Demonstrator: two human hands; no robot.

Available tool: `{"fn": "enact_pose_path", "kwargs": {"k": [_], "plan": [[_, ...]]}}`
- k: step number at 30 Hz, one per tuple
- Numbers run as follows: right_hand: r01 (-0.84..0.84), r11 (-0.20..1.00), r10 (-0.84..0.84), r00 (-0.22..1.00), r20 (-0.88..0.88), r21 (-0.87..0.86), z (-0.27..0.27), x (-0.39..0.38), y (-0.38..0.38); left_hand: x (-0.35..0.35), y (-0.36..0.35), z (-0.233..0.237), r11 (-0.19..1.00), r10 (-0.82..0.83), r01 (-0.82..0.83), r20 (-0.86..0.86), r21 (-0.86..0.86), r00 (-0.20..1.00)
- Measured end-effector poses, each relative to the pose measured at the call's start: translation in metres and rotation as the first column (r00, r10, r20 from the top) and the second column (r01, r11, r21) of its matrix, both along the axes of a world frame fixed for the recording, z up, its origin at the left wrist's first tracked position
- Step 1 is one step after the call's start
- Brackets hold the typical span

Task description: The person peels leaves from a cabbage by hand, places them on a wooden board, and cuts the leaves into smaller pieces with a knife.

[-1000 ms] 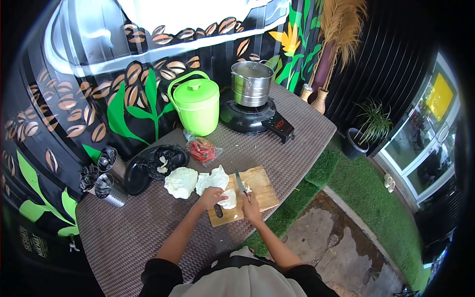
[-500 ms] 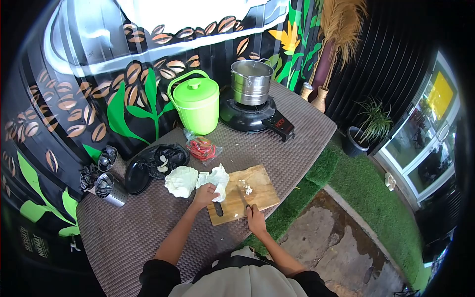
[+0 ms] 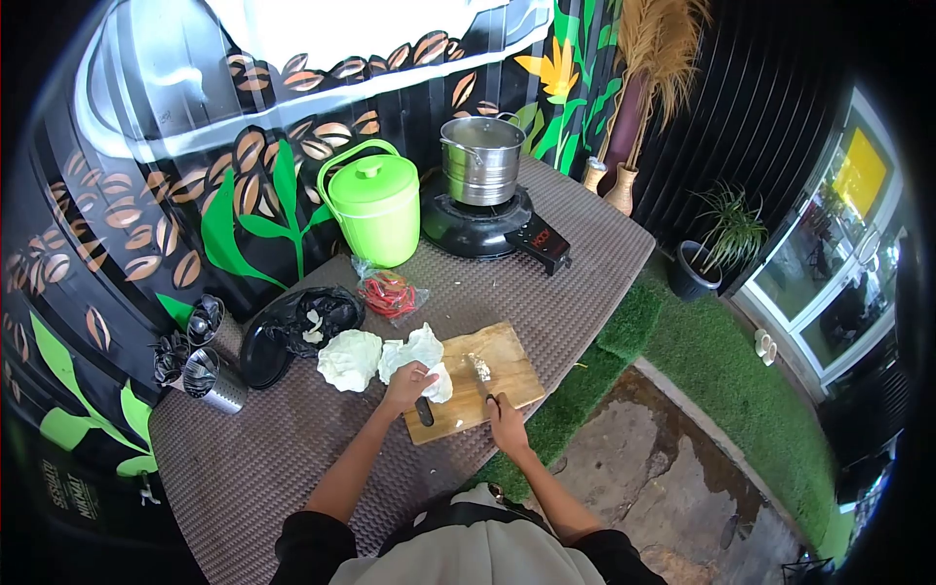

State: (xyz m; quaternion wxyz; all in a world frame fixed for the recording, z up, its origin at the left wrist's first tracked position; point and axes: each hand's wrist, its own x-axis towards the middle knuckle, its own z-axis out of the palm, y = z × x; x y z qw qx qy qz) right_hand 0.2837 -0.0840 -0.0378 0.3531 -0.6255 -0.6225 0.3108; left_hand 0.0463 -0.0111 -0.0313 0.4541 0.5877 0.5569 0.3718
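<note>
My right hand [image 3: 507, 426] is closed round the handle of a knife [image 3: 483, 383], whose blade lies over the wooden cutting board [image 3: 512, 375]. Small white chopped pieces [image 3: 481, 367] are at the blade, on the board's far half. At the board's left edge, my left hand [image 3: 408, 384] has its fingers closed on a pale cabbage leaf [image 3: 438, 382]. Another loose leaf [image 3: 414, 348] lies just beyond those fingers, and a larger cabbage piece [image 3: 349, 361] sits to the left on the table.
Behind the board are a bag of red chillies [image 3: 388, 293], a black plastic bag [image 3: 331, 314], a lime-green bucket [image 3: 375, 210] and a steel pot [image 3: 480, 161] on a black stove [image 3: 478, 226]. Metal cutlery holders [image 3: 216, 382] stand left. The table edge [image 3: 585, 346] runs close on the right.
The knife blade has shifted against the chopped pieces and its flat side shows more. My left hand stays on the leaf. The whole view has shifted slightly.
</note>
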Motion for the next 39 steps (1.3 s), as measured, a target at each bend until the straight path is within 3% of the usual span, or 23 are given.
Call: {"fn": "enact_pose_path", "kwargs": {"k": [4, 6, 10, 14, 16, 17, 19, 20, 22, 23, 25, 26, 28, 32, 35, 39], "plan": [[-0.085, 0.996, 0.086, 0.994, 0.062, -0.005, 0.007, -0.009, 0.002, 0.003, 0.001, -0.010, 1.000, 0.003, -0.003, -0.002, -0.017, 1.000], [0.041, 0.993, -0.023, 0.987, 0.158, -0.109, 0.014, -0.010, 0.009, 0.003, 0.001, -0.012, 1.000, 0.010, -0.010, 0.024, -0.017, 1.000], [0.123, 0.987, -0.109, 0.985, 0.134, -0.102, 0.011, 0.000, 0.018, 0.000, -0.008, -0.004, 1.000, -0.006, 0.006, 0.006, -0.024, 1.000], [-0.050, 0.997, 0.048, 0.998, 0.037, 0.056, 0.006, 0.003, 0.001, -0.001, -0.008, -0.013, 1.000, -0.007, 0.007, 0.042, -0.012, 0.999], [-0.102, 0.988, 0.098, 0.995, 0.035, 0.120, 0.000, 0.003, -0.010, 0.001, -0.009, -0.014, 0.988, 0.030, 0.016, -0.284, 0.157, 0.958], [-0.100, 0.994, 0.100, 0.995, 0.010, 0.052, -0.002, 0.003, -0.014, 0.004, -0.012, -0.016, 0.988, 0.031, 0.014, -0.282, 0.156, 0.959], [-0.100, 0.995, 0.100, 0.995, -0.014, -0.020, -0.002, 0.002, -0.021, 0.020, -0.022, -0.007, 0.827, 0.299, -0.110, -0.267, 0.551, 0.916], [-0.108, 0.994, 0.107, 0.994, -0.015, -0.019, -0.001, 0.001, -0.025, 0.027, -0.028, 0.002, 0.828, 0.298, -0.110, -0.266, 0.549, 0.917], [-0.114, 0.993, 0.113, 0.993, -0.017, -0.018, 0.001, 0.000, -0.029, 0.038, -0.043, 0.043, 0.696, 0.427, 0.079, -0.500, 0.714, 0.753], [-0.097, 0.995, 0.096, 0.994, -0.044, -0.013, 0.002, 0.000, -0.030, 0.037, -0.044, 0.036, 0.696, 0.427, 0.079, -0.500, 0.714, 0.754], [-0.080, 0.997, 0.080, 0.994, -0.070, -0.008, 0.004, 0.001, -0.030, 0.037, -0.053, 0.017, 0.832, 0.098, 0.228, -0.538, 0.506, 0.837], [-0.051, 0.998, 0.049, 0.996, -0.073, -0.035, 0.004, 0.002, -0.028, 0.037, -0.057, 0.012, 0.832, 0.097, 0.229, -0.538, 0.505, 0.837], [-0.019, 0.998, 0.014, 0.997, -0.076, -0.064, 0.004, 0.004, -0.028, 0.038, -0.068, 0.011, 0.940, -0.171, 0.291, -0.495, 0.176, 0.852], [0.003, 1.000, -0.003, 0.997, -0.083, 0.002, -0.001, 0.004, -0.028, 0.042, -0.072, -0.002, 0.935, -0.124, 0.253, -0.439, 0.249, 0.890], [-0.006, 1.000, 0.009, 0.996, -0.094, 0.025, -0.002, 0.002, -0.028, 0.049, -0.067, -0.006, 0.962, -0.181, 0.234, -0.312, 0.143, 0.933], [0.035, 0.999, -0.032, 0.995, -0.091, 0.041, -0.001, 0.001, -0.027, 0.069, -0.047, 0.003, 0.925, -0.081, 0.168, -0.256, 0.341, 0.963]]}}
